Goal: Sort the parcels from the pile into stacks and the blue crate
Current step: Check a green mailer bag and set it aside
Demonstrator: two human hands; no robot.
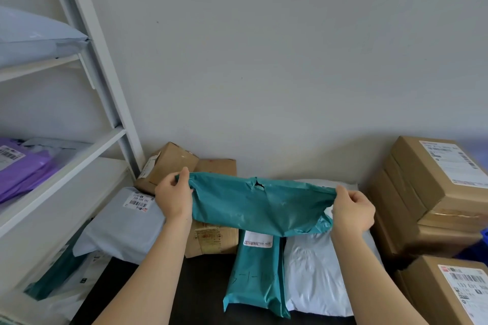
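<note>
A teal plastic mailer bag (260, 206) with a small tear near its top edge hangs in the air above the pile, stretched between both hands. My left hand (173, 196) pinches its left end and my right hand (352, 210) pinches its right end. Below it lie a second teal mailer (257, 272) with a white label, a white mailer (315, 272) and a grey mailer (126, 227) on the dark table. Small cardboard boxes (166, 166) sit behind them by the wall. A sliver of the blue crate (483, 239) shows at the right edge.
Large cardboard boxes (427, 192) are stacked at the right, with another (449, 290) in front. A white shelf rack (87, 124) stands at the left, holding a grey mailer (34, 34) and purple mailers (23, 169). More bags lie on its lowest shelf (52, 280).
</note>
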